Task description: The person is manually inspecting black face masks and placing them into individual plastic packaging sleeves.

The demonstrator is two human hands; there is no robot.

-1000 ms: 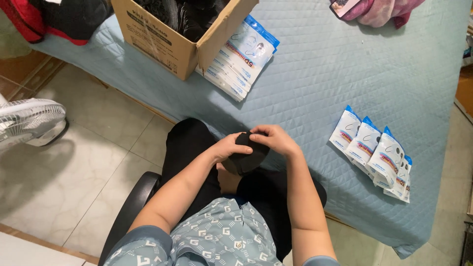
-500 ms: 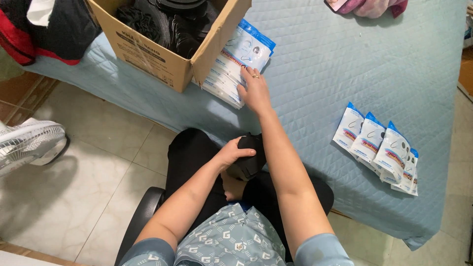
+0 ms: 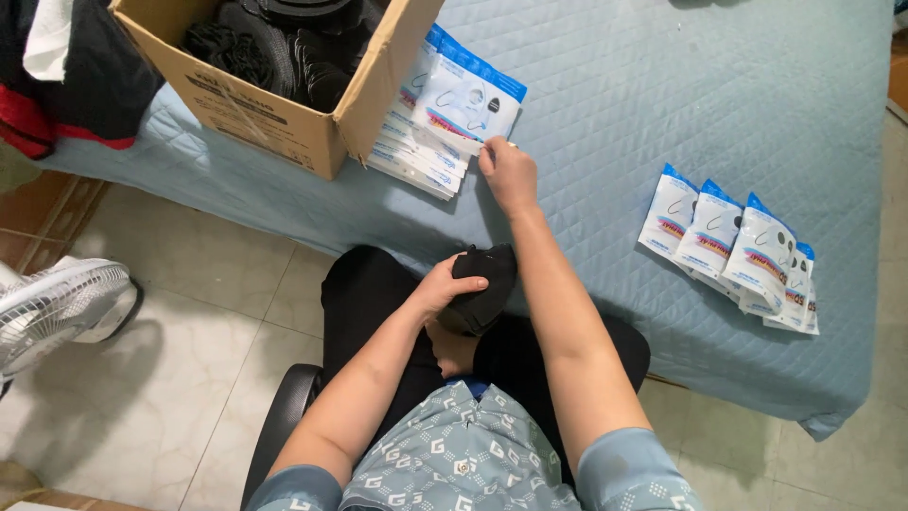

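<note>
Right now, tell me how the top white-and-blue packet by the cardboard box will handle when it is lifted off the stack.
The top packet is probably light and floppy: it is a thin flat pouch, raised at one edge by the right hand. Its glossy film looks slippery, so it may slide off the stack. It lies flat, so rolling seems unlikely.

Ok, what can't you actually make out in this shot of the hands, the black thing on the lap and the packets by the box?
Head view only:
- Right hand: fingertips lie on the top blue-and-white plastic packet; whether they grip it cannot be told.
- Left hand: covers part of the black fabric piece, so its shape is unclear.
- Brown cardboard box: top cut off by the frame; dark contents indistinct.
- White fan: cut by the left edge.
</note>
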